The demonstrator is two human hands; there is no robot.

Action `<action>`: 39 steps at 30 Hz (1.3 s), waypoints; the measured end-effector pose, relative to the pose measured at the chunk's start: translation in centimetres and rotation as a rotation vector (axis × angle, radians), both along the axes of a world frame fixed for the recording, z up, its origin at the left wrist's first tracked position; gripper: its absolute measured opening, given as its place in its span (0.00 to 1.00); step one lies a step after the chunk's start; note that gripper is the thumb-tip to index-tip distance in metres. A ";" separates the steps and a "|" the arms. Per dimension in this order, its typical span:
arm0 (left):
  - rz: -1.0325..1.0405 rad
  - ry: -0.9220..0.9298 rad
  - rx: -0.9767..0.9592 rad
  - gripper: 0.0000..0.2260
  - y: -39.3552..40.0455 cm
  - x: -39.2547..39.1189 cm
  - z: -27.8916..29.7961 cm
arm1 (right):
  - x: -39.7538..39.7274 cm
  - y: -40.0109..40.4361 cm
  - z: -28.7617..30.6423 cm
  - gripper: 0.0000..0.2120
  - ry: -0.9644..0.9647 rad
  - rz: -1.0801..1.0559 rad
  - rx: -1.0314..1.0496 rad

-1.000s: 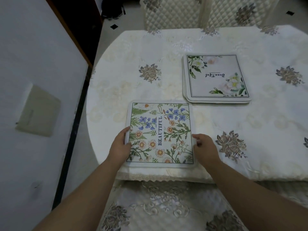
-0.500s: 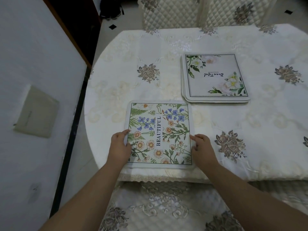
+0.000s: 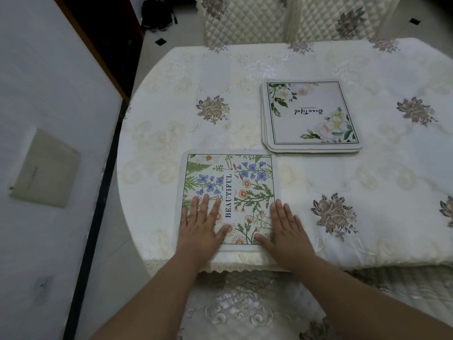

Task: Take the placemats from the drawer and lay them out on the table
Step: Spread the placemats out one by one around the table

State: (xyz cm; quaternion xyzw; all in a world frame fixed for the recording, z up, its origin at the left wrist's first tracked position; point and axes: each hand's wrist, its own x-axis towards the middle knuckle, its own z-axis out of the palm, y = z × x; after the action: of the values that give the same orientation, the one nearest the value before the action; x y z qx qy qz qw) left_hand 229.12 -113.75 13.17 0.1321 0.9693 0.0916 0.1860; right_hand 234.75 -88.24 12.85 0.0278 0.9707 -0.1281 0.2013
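A square placemat (image 3: pixel 241 182) printed with blue and orange flowers and the word BEAUTIFUL lies flat near the table's front edge. My left hand (image 3: pixel 202 225) rests palm down on its left part, fingers spread. My right hand (image 3: pixel 285 229) lies flat across its right edge, partly on the tablecloth. Neither hand grips anything. A stack of placemats (image 3: pixel 311 116) with white roses on top sits farther back and to the right. No drawer is in view.
The round table (image 3: pixel 367 192) wears a cream embroidered cloth. Two quilted chair backs (image 3: pixel 247 20) stand at the far side, and a padded seat (image 3: pixel 245 310) is below the front edge. A white wall (image 3: pixel 44 119) stands close on the left.
Both hands let go of the flowered placemat's side edges and now lie flat on top of it. The mat has stayed in place near the front edge.
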 end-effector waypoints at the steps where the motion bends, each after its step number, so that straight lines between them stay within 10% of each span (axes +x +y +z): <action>1: 0.034 0.004 0.007 0.35 -0.7 -0.2 -0.1 | 0.0 0.3 0.0 0.45 -0.004 -0.014 0.007; 24: 0.121 -0.143 -0.079 0.36 4.1 -13.4 0.8 | -17.0 3.3 0.2 0.39 0.035 0.072 -0.069; 32: 0.334 -0.207 -0.115 0.53 5.3 -13.8 1.2 | -16.9 6.7 2.6 0.32 0.029 -0.024 -0.234; 39: 0.406 -0.175 0.399 0.34 14.6 -16.6 4.9 | -18.1 17.6 6.2 0.11 0.456 -0.483 -0.393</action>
State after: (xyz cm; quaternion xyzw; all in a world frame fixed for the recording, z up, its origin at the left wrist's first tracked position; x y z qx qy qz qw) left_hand 212.52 -99.13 18.06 -0.0392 0.9191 0.3265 0.2171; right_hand 216.68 -70.62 19.02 0.1873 0.9130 -0.3582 -0.0540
